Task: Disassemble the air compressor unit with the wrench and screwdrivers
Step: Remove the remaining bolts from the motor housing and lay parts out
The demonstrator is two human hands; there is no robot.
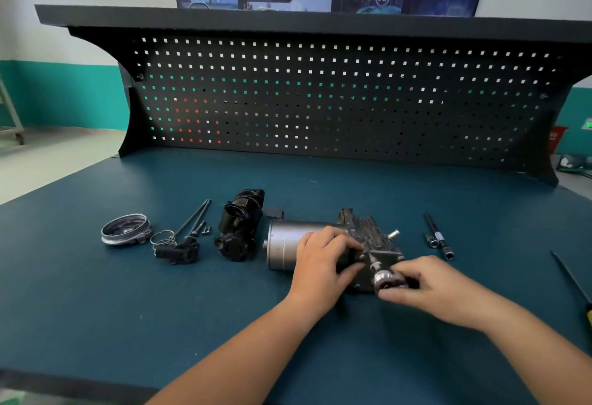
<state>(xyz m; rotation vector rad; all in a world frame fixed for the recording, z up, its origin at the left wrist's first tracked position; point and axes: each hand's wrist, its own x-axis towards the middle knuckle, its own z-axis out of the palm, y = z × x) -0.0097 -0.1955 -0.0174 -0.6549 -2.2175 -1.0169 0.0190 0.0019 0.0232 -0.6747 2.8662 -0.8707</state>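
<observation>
Lying on its side near the middle of the blue-green bench top (128, 308), the air compressor unit (285, 241) points its silver motor cylinder to 9 o'clock and its dark finned block to 3 o'clock; the left hand (323, 257) grips it over the joint between the two, fingers curled on top and thumb on the near side. At 4 o'clock of the unit the right hand (429, 283) pinches the ratchet wrench (386, 278), its chrome head set against the near face of the block.

Toward 9 o'clock lie loose parts, each apart from the unit: a black housing (238, 228) just beside the cylinder; then long bolts (195, 217), a wire spring (163, 238) and a small black fitting (179, 252); farthest out, a round metal cover (125, 230). At 3 o'clock lies a dark extension bar (439, 238); a screwdriver (573, 279) sits at the right edge. A black pegboard (320, 100) stands at 12 o'clock.
</observation>
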